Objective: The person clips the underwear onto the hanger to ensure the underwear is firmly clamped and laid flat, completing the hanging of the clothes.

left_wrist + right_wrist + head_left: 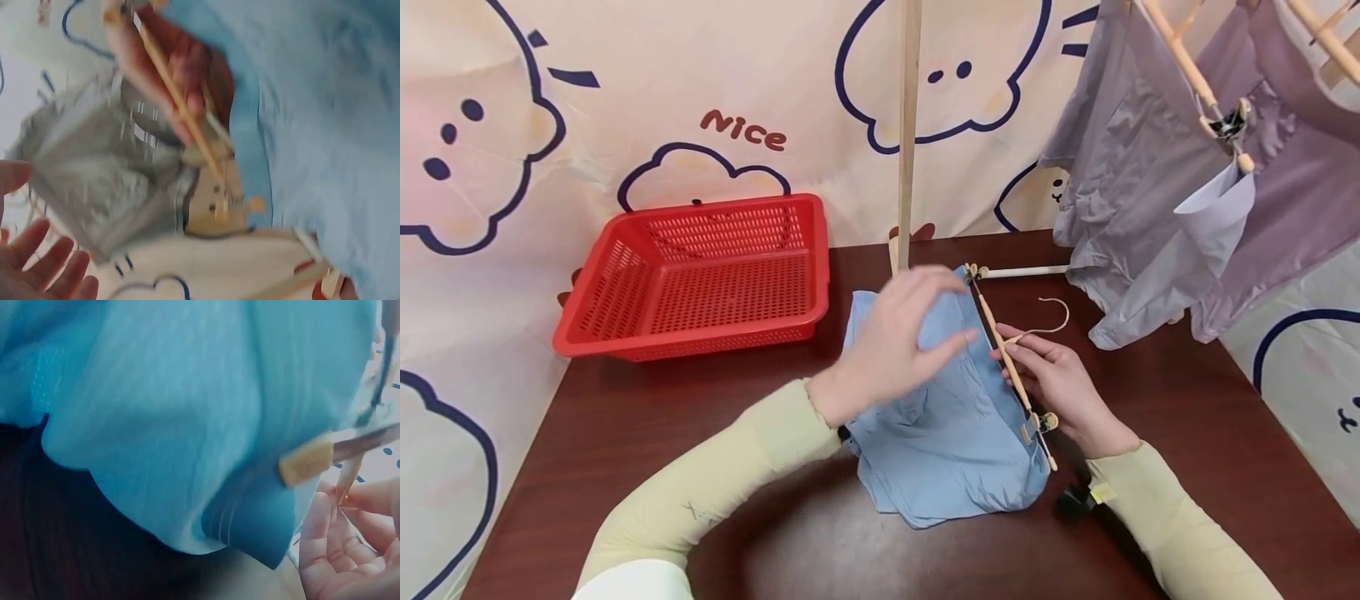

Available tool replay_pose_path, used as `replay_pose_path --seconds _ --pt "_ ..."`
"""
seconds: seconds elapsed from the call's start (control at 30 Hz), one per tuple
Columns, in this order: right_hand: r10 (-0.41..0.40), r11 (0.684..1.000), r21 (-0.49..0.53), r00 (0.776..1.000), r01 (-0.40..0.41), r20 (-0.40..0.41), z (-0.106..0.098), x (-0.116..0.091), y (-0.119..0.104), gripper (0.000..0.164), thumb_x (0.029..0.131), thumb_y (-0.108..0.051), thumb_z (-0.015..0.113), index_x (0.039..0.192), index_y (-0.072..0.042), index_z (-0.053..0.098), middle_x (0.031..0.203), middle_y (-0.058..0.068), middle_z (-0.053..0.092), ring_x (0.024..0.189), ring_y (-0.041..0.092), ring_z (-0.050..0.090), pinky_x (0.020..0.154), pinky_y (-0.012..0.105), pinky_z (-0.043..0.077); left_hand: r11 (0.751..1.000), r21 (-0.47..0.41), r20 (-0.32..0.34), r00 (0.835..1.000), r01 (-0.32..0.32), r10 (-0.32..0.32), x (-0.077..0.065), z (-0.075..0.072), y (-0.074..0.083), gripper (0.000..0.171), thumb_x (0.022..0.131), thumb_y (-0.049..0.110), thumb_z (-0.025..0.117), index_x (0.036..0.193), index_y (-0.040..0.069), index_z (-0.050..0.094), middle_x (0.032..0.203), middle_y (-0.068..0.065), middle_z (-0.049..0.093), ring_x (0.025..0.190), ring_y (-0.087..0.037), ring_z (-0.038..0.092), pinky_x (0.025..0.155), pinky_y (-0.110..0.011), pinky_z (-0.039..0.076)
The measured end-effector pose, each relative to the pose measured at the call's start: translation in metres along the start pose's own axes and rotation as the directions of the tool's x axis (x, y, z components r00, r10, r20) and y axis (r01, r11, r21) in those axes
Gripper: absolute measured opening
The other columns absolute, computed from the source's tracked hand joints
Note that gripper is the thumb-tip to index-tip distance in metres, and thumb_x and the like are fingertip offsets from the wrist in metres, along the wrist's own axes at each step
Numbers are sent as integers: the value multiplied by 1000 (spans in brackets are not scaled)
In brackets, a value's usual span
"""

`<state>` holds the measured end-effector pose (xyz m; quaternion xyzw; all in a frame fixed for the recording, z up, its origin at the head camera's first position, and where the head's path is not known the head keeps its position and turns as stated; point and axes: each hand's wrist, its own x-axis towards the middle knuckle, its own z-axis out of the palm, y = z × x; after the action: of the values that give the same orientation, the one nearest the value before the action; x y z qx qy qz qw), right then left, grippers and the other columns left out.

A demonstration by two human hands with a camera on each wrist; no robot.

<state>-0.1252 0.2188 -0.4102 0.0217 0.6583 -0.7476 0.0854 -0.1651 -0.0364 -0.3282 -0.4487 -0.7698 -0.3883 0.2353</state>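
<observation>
A light-blue garment (947, 475) with a waistband lies partly on the dark table, its waistband clipped at both ends to a wooden clip hanger (1021, 379). My right hand (1056, 383) pinches the hanger's bar near the middle, beside the wire hook (1060, 308). Over the garment is my left hand (891, 342), blurred, thumb and fingers spread with nothing between them. In the left wrist view the left hand (47, 265) stands apart from the hanger. The right wrist view shows a clip (306, 461) on the waistband and the right hand (350, 544) behind it.
A red perforated basket (692, 337) stands at the back left. Behind the garment rises a wooden post (910, 125), with a white rod (1026, 272) running right along the table. Grey (1150, 167) and mauve (1292, 192) garments hang on hangers at the right.
</observation>
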Motion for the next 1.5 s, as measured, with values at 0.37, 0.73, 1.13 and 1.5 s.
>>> replay_pose_path --seconds 0.37,0.73,1.13,1.5 --pt "-27 1000 -8 1000 27 14 0 -1 0 50 103 -14 63 142 13 49 134 13 62 101 14 68 77 25 57 952 81 -84 954 295 -288 54 -50 -46 69 96 34 70 149 4 37 146 -9 45 126 -18 49 101 -28 42" --pt "-61 998 14 998 60 24 2 -1 -1 47 102 -11 63 141 12 51 132 11 64 98 14 69 78 25 57 815 -173 3 827 554 -561 92 -57 -72 74 96 43 70 156 19 35 148 2 50 124 -13 57 99 -28 48" --pt "-185 979 91 983 183 8 8 8 -30 34 100 -2 63 133 6 63 136 8 62 97 14 70 74 24 57 833 -261 -107 843 488 -527 104 -51 -93 42 102 34 64 141 17 59 120 -2 71 96 -16 71 90 -27 53" --pt "-256 964 70 966 257 -22 17 17 -71 42 101 -6 63 143 -3 58 103 12 72 70 14 65 67 24 56 817 -255 -126 820 517 -558 114 -44 -101 44 102 36 63 142 17 59 124 -1 69 101 -17 68 91 -26 53"
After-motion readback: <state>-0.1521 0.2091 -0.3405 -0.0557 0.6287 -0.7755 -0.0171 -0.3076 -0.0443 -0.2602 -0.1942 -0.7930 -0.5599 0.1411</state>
